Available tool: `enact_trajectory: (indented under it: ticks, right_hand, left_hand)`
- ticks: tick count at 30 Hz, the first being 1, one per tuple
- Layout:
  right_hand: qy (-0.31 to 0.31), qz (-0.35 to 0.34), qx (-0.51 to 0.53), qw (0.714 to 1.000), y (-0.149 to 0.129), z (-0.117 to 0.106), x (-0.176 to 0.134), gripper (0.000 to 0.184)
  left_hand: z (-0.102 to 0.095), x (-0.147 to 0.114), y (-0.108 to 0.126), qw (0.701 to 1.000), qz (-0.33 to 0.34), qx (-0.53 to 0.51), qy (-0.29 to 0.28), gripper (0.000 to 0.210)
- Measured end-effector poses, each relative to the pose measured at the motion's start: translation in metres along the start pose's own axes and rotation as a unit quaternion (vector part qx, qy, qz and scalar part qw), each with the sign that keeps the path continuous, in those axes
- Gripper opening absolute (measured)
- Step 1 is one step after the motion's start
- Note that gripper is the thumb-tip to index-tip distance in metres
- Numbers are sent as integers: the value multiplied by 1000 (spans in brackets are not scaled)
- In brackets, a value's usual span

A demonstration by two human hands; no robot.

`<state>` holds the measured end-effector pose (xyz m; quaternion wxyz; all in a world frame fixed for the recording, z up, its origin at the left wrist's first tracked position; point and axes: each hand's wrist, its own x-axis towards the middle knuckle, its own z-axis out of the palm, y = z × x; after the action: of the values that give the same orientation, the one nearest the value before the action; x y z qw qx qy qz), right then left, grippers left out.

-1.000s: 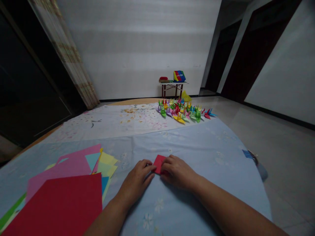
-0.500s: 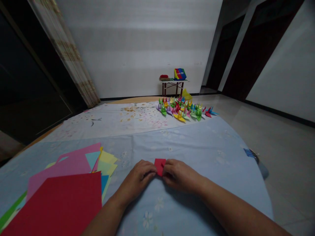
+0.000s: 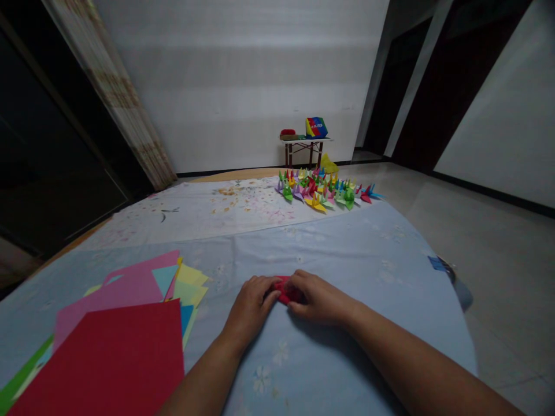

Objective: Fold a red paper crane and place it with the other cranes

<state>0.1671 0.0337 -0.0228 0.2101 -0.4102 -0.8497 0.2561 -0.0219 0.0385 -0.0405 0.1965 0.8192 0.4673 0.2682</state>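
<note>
A small piece of folded red paper (image 3: 283,285) lies low over the blue tablecloth, between my two hands. My left hand (image 3: 254,305) pinches its left edge with thumb and fingers. From the other side my right hand (image 3: 315,298) closes on the right part of the paper, its curled fingers covering much of it. The exact folds are hidden behind the fingers. To the left of my left forearm is a stack of coloured paper, a large red sheet (image 3: 104,358) on top and a pink sheet (image 3: 115,294) under it.
Many-coloured folded paper cranes (image 3: 321,190) stand at the table's far right. The blue floral tablecloth (image 3: 368,254) meets a white cloth (image 3: 191,208) farther back. Beyond, by the wall, a small table (image 3: 306,140) bears a colourful box (image 3: 316,127).
Half a second ago the red paper lay flat as a square; now it is partly lifted and more covered. My right fingers have spread around it, and my left thumb has moved onto it.
</note>
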Motion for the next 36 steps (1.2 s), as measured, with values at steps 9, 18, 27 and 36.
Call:
enact_trajectory:
  ticks: [9,18,27,36]
  right_hand:
    - [4,0,-21,1000,3,4,-1,13]
    - [53,-29,-6,998,18,2,4,15]
    - [35,-21,-83,996,24,-7,3,16]
    - [8,2,-58,998,28,-17,-1,23]
  left_hand:
    - [0,-19,27,979,10,200,-21,16]
    - [18,-41,28,978,-2,207,-32,43]
    - [10,-34,34,967,15,243,-72,49]
    - [11,-34,27,964,45,253,-75,49]
